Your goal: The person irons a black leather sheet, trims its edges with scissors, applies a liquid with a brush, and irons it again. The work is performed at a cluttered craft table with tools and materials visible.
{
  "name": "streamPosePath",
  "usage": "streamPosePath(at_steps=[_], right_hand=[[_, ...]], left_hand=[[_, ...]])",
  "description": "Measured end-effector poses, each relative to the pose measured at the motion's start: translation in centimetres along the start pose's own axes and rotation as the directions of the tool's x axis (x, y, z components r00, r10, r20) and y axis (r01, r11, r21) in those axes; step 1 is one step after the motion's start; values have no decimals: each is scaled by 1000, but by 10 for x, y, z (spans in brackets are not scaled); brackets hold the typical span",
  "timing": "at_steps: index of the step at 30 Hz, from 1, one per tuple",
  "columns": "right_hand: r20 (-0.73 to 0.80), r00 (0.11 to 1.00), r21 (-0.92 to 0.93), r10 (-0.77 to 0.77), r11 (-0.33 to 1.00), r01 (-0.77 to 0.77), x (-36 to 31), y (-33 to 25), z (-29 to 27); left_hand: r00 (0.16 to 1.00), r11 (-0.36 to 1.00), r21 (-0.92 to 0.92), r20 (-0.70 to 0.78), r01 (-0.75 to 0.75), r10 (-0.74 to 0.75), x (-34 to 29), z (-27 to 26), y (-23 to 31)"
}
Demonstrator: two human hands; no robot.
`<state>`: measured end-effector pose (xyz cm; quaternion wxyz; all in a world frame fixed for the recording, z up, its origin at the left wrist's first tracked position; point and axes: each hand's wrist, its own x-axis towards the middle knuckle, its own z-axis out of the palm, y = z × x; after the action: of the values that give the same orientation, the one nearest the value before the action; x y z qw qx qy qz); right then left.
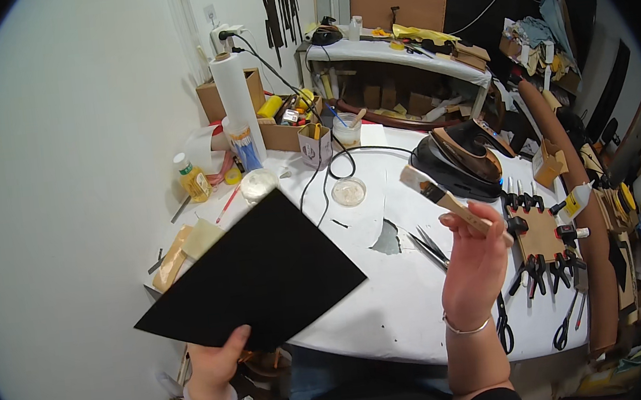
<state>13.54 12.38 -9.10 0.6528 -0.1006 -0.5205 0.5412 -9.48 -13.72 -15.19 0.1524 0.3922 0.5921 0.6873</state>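
Above the near part of the white tabletop [365, 328], at your left: 1 black sheet [250, 277], tilted, its near edge gripped by the fingers of your left hand [216, 363], thumb on top. Raised at your right: 1 flat brush [443, 199], handle pinched in the fingers of your right hand [472, 270], bristles pointing away and leftward. Lying near that hand: 1 pair of scissors [437, 254], blades apart. Farther right: 1 brown board [539, 235] ringed by clamps [532, 270]. Beyond: 1 shallow round dish [349, 191].

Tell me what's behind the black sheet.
Behind the black sheet, a round white container and a pale piece show past its edge; whatever it fully covers is hidden.
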Motion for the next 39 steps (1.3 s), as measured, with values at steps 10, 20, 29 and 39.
streamPosePath(at_steps=[10,20,29,39], right_hand=[[243,963,119,119,981,-151,17,-31,34],[294,945,124,143,975,-186,13,-32,34],[303,943,105,138,978,-177,11,-30,31],[273,952,99,137,981,-169,12,-30,31]], left_hand=[[984,999,-44,176,-17,24,-7,20,12],[982,998,-61,188,-4,16,-12,19,11],[987,998,-56,163,2,7,-9,23,15],[989,998,-54,147,21,-13,-10,27,17]])
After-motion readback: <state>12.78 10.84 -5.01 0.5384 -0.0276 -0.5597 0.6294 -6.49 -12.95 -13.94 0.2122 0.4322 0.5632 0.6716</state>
